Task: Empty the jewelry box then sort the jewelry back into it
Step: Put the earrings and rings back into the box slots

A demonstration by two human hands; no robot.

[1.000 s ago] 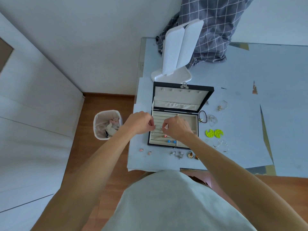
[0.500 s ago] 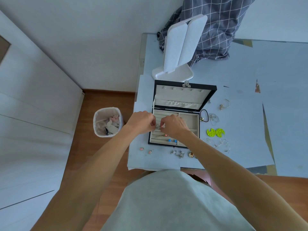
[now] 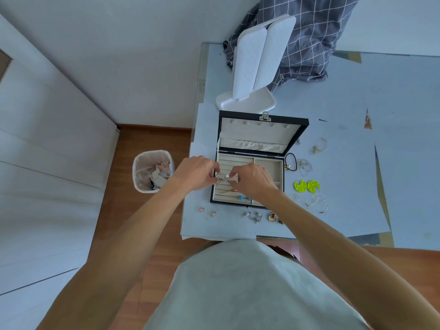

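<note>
The box point(image 3: 262, 129) lies open on the desk point(image 3: 345, 115), sorting barely begun: blue studs point(image 3: 244, 198) sit in its slots. Both the left hand point(image 3: 198, 172) and right hand point(image 3: 253, 178) pinch a small silver piece point(image 3: 223, 177) over the slots. Green earrings point(image 3: 306, 186), hoops point(image 3: 315, 202) and pink studs point(image 3: 207, 211) wait outside.

Wooden floor point(image 3: 152, 139), white walls point(image 3: 119, 55)

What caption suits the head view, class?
Both hands, left hand and right hand, pinch a small silver piece over the open jewelry box.
</note>
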